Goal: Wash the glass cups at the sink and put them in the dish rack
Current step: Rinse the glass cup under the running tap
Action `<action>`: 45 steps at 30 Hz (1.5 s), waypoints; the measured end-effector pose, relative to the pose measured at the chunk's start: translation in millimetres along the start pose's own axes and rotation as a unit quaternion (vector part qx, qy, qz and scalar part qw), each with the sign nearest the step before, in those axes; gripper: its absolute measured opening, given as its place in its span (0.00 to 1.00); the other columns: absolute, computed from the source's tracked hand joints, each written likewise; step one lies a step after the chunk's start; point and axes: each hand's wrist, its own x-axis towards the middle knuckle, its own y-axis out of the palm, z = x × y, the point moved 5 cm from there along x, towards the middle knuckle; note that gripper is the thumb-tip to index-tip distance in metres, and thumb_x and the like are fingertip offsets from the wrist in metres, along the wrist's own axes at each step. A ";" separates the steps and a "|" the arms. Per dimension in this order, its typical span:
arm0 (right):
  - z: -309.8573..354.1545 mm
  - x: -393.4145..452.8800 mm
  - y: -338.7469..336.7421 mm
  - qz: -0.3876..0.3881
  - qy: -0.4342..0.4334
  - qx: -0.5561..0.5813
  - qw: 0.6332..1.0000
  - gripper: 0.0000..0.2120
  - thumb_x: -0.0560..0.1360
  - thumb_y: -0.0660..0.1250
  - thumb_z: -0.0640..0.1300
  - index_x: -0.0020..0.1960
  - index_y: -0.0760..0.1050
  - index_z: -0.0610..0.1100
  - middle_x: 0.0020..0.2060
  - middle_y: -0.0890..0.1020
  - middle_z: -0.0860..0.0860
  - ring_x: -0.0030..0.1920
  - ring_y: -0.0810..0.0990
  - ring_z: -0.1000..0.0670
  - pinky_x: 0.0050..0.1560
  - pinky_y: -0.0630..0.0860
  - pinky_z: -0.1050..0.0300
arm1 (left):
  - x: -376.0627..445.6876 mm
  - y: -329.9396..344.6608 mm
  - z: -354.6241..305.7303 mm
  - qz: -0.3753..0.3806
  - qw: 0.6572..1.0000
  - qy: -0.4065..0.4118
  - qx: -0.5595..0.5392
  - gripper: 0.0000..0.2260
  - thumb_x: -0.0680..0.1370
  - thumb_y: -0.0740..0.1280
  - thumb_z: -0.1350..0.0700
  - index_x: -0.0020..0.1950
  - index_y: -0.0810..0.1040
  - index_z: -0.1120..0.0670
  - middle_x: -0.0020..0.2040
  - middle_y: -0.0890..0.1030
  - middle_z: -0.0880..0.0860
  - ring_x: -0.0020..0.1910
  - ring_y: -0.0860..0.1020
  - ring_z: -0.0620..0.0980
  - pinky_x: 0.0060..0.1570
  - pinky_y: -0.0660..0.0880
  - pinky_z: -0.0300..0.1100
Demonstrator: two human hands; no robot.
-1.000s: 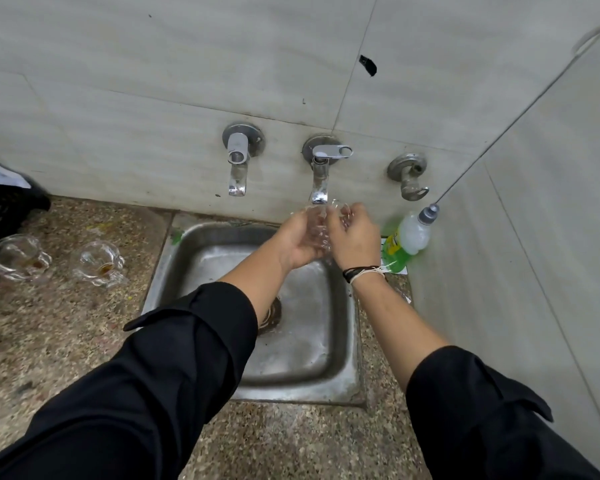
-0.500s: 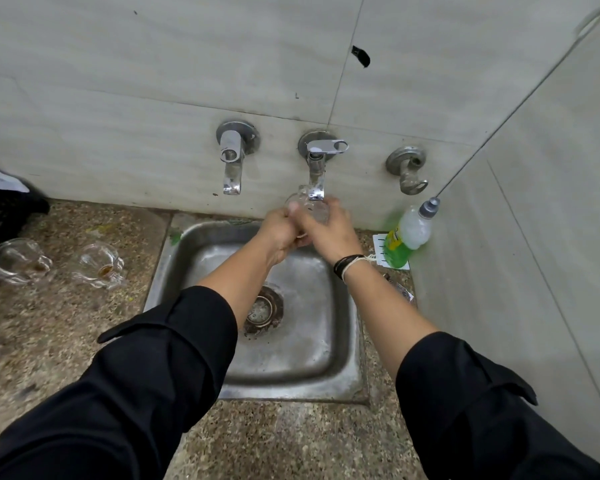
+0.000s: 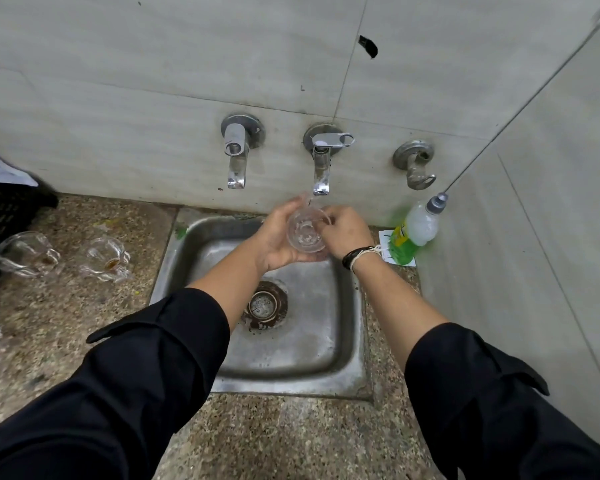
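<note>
Hands around unlabelled glass cup

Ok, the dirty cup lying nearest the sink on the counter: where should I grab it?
Take the cup round its body, coming from above with the left hand once that frees up. It lies on its side with brown dregs inside; I can't make out its handle clearly, so the rounded wall is the safer hold. Another cup lies apart, further left.

A speckled stone counter holds a sunken steel sink. Left of it lie two glass cups on their sides (brownish dregs inside); a green soap bottle leans right.
</note>
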 end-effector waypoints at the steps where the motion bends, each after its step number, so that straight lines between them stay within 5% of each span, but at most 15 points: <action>1: 2.5 -1.2 1.8 -0.008 -0.020 -0.010 1.000 0.07 0.76 0.66 0.42 0.51 0.83 0.44 0.46 0.85 0.44 0.48 0.83 0.41 0.44 0.75 0.55 | 2.2 0.7 1.0 -0.027 0.999 0.005 -0.029 0.21 0.81 0.63 0.42 0.57 0.81 0.58 0.50 0.85 0.59 0.48 0.84 0.57 0.53 0.81 0.57; 4: 17.6 -21.9 -0.6 -0.079 -0.168 -0.098 0.978 0.16 0.77 0.63 0.44 0.61 0.77 0.40 0.57 0.78 0.42 0.51 0.81 0.40 0.49 0.78 0.50 | 7.0 -5.7 -0.6 -0.083 0.990 0.025 -0.108 0.16 0.82 0.59 0.48 0.54 0.79 0.58 0.42 0.84 0.57 0.40 0.83 0.54 0.41 0.82 0.49; 7: 29.2 -47.1 8.9 -0.048 -0.319 -0.275 0.905 0.16 0.72 0.59 0.45 0.56 0.77 0.42 0.56 0.77 0.46 0.44 0.82 0.39 0.35 0.75 0.50 | 8.5 -18.1 -5.0 -0.118 0.983 0.055 -0.130 0.13 0.80 0.59 0.50 0.50 0.79 0.56 0.41 0.82 0.55 0.38 0.81 0.53 0.40 0.80 0.45; 12: 18.8 -26.7 22.9 0.120 -0.210 -0.426 0.872 0.37 0.71 0.66 0.47 0.78 0.59 0.50 0.78 0.60 0.53 0.58 0.81 0.40 0.49 0.80 0.45 | 8.6 -12.8 -8.1 -0.124 0.984 0.081 -0.104 0.11 0.78 0.60 0.51 0.44 0.77 0.56 0.41 0.78 0.55 0.40 0.77 0.52 0.42 0.76 0.47; 17: 27.0 -21.4 24.0 0.251 -0.212 -0.318 0.889 0.35 0.66 0.63 0.45 0.74 0.68 0.49 0.69 0.75 0.47 0.64 0.78 0.41 0.59 0.78 0.48 | 10.7 -5.0 -9.9 -0.149 0.980 0.094 -0.097 0.13 0.78 0.58 0.55 0.38 0.77 0.56 0.35 0.78 0.54 0.33 0.77 0.52 0.34 0.76 0.42; 20: 33.0 -12.6 5.4 0.192 -0.220 -0.463 0.837 0.29 0.70 0.61 0.50 0.72 0.70 0.55 0.68 0.75 0.54 0.64 0.78 0.45 0.58 0.78 0.48 | 8.2 -0.5 -7.0 -0.140 0.978 0.101 -0.120 0.12 0.79 0.57 0.55 0.39 0.75 0.55 0.33 0.76 0.54 0.31 0.75 0.51 0.30 0.72 0.40; 23: 43.9 -22.7 10.5 0.162 -0.228 -0.537 0.796 0.30 0.78 0.63 0.47 0.78 0.59 0.55 0.76 0.63 0.55 0.68 0.74 0.46 0.58 0.75 0.48 | 8.1 5.9 -13.8 -0.164 0.975 0.106 -0.104 0.13 0.79 0.58 0.54 0.37 0.75 0.54 0.33 0.77 0.52 0.32 0.75 0.51 0.32 0.73 0.41; 27: 43.7 -26.6 16.4 0.206 -0.128 -0.425 0.872 0.32 0.75 0.63 0.46 0.78 0.60 0.46 0.77 0.64 0.48 0.68 0.74 0.41 0.64 0.74 0.47 | 6.8 4.6 -19.5 -0.189 0.968 0.126 -0.109 0.09 0.77 0.61 0.54 0.40 0.76 0.56 0.39 0.77 0.56 0.34 0.76 0.54 0.36 0.75 0.45; 29: 49.5 -32.2 25.7 0.220 -0.062 -0.254 0.940 0.28 0.74 0.61 0.43 0.74 0.65 0.41 0.67 0.75 0.41 0.61 0.80 0.41 0.58 0.79 0.49 | 8.8 4.5 -16.0 -0.195 0.964 0.144 -0.110 0.12 0.79 0.58 0.55 0.39 0.76 0.57 0.35 0.78 0.56 0.31 0.77 0.54 0.32 0.75 0.42; 31: 54.6 -42.9 36.0 0.225 -0.062 -0.140 0.962 0.27 0.74 0.60 0.38 0.72 0.66 0.40 0.61 0.78 0.39 0.53 0.82 0.42 0.50 0.81 0.51 | 6.7 4.1 -14.9 -0.179 0.965 0.160 -0.105 0.14 0.81 0.56 0.55 0.39 0.75 0.57 0.32 0.76 0.54 0.29 0.76 0.51 0.30 0.74 0.40; 33: 50.9 -44.5 31.4 0.222 -0.144 -0.202 0.943 0.30 0.74 0.60 0.38 0.76 0.62 0.43 0.70 0.73 0.41 0.61 0.79 0.40 0.57 0.79 0.48 | 5.4 -2.2 -14.5 -0.174 0.967 0.156 -0.105 0.11 0.79 0.59 0.54 0.41 0.75 0.57 0.35 0.76 0.55 0.31 0.76 0.51 0.31 0.74 0.41; 36: 34.5 -31.5 11.2 0.166 -0.240 -0.477 0.829 0.28 0.80 0.56 0.42 0.79 0.57 0.55 0.79 0.60 0.55 0.61 0.80 0.42 0.54 0.77 0.46 | -0.4 -12.9 -18.4 -0.171 0.973 0.144 -0.061 0.12 0.78 0.60 0.53 0.51 0.78 0.59 0.40 0.81 0.57 0.36 0.79 0.55 0.35 0.75 0.44; 39: 42.6 -29.3 0.7 0.119 -0.248 -0.533 0.800 0.24 0.83 0.53 0.44 0.77 0.60 0.55 0.79 0.58 0.57 0.60 0.80 0.41 0.52 0.75 0.48 | -7.1 -4.6 -29.7 -0.181 0.970 0.148 -0.068 0.13 0.79 0.58 0.55 0.40 0.78 0.56 0.33 0.80 0.54 0.33 0.78 0.53 0.34 0.74 0.43; 43: 61.7 -35.0 23.4 0.200 -0.101 -0.298 0.928 0.22 0.75 0.62 0.40 0.68 0.71 0.39 0.64 0.78 0.41 0.60 0.80 0.40 0.53 0.75 0.53 | -3.9 5.1 -22.7 -0.200 0.960 0.164 -0.109 0.12 0.75 0.60 0.52 0.35 0.76 0.54 0.33 0.75 0.54 0.30 0.75 0.52 0.31 0.73 0.41; 45: 59.1 -40.8 37.9 0.243 -0.044 -0.154 0.957 0.22 0.72 0.64 0.36 0.67 0.72 0.36 0.56 0.81 0.40 0.54 0.82 0.42 0.50 0.79 0.55 | -6.0 2.2 -9.7 -0.207 0.957 0.158 -0.125 0.14 0.77 0.60 0.51 0.36 0.78 0.56 0.33 0.77 0.53 0.29 0.76 0.51 0.29 0.74 0.39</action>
